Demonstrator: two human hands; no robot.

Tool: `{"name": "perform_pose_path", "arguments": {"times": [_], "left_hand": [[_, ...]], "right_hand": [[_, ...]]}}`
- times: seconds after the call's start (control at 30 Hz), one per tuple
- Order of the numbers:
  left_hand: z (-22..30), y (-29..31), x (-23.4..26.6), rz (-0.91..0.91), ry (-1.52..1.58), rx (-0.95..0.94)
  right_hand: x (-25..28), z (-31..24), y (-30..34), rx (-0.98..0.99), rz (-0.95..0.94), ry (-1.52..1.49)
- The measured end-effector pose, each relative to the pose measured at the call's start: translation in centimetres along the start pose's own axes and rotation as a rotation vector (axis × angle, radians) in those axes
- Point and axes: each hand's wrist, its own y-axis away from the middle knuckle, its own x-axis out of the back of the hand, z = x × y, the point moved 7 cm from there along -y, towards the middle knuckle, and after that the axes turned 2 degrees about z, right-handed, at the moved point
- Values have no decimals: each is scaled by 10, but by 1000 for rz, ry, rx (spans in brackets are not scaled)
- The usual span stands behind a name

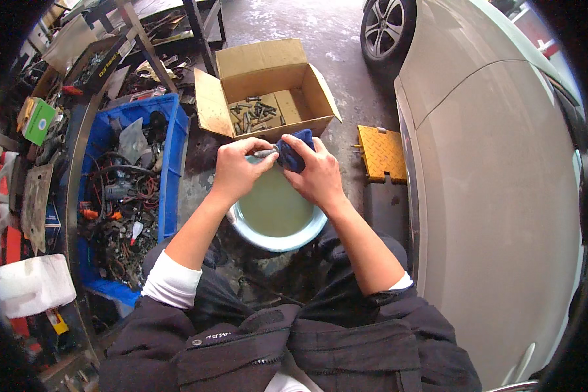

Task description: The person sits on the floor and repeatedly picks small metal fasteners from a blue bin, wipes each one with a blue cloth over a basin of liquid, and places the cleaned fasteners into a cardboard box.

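Note:
My left hand (237, 173) pinches a small grey metal bolt (265, 153) between thumb and fingertips. A dark blue cloth (299, 140) is bunched in my right hand (320, 175), its fold pressed against the bolt's right end. Both hands meet over the far side of a pale blue basin (274, 245), which holds cloudy greenish water (274, 206). Just beyond them stands an open cardboard box (261, 62) with several dark bolts (255, 116) lying loose on its bottom. The bolt's right end is hidden by the cloth and fingers.
On the left, a blue crate (171, 163) is full of cables and metal scraps, beside a cluttered shelf (78, 163). A silver car (490, 170) stands close on the right, its wheel (389, 29) farther off. A yellow metal plate (382, 153) lies by the car.

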Motion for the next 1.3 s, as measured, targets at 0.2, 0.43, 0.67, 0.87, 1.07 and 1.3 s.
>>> {"name": "perform_pose_path", "arguments": {"times": [0.2,0.43,0.67,0.87,1.07,1.3], "left_hand": [[-7,2,-4,48,242,27],[-18,-1,-6,47,249,111],[-31,5,-18,5,390,270],[-16,14,-29,-76,235,213],[-18,7,-16,89,168,140],[-6,7,-18,2,180,19]], "right_hand": [[-2,1,0,-16,27,-154],[11,3,-9,0,161,-238],[4,-1,-4,-77,124,-312],[1,8,-4,-136,117,-167],[-3,0,-5,-23,26,-214],[5,13,-8,-69,70,-264]]}}
